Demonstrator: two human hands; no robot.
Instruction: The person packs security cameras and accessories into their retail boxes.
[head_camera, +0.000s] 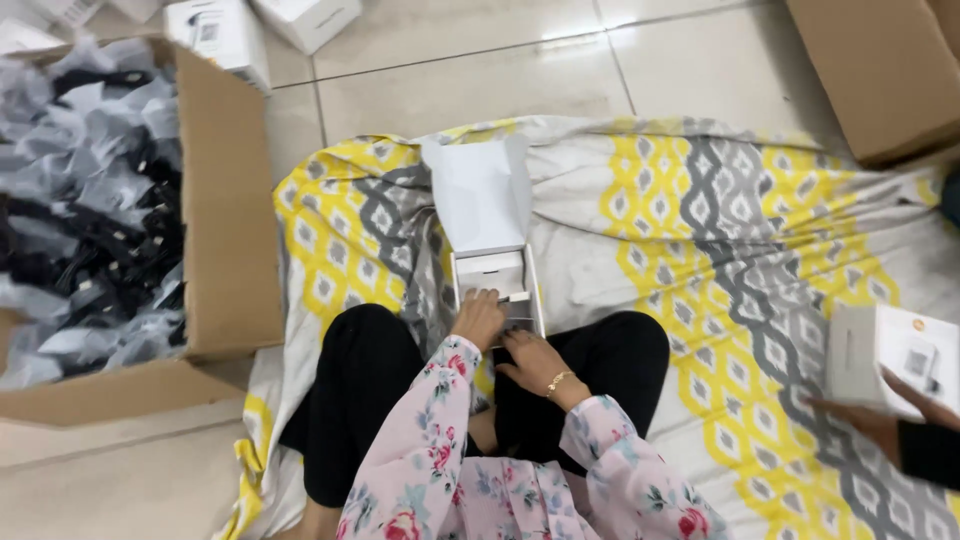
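Note:
A small white box (492, 268) lies open on the patterned cloth between my knees, its lid (480, 192) standing up at the far side. My left hand (478, 318) reaches into the near part of the box, fingers curled down on its contents. My right hand (532, 362), with a gold bracelet at the wrist, rests at the box's near right corner, fingers pressed against it. What lies under my fingers inside the box is hidden.
A large cardboard box (228, 200) on the left holds several black items in clear bags. Another cardboard box (880, 70) stands at the top right. Small white boxes (225, 35) sit on the tiles. A co-worker's hand (880, 420) holds a white box (890, 355) at the right.

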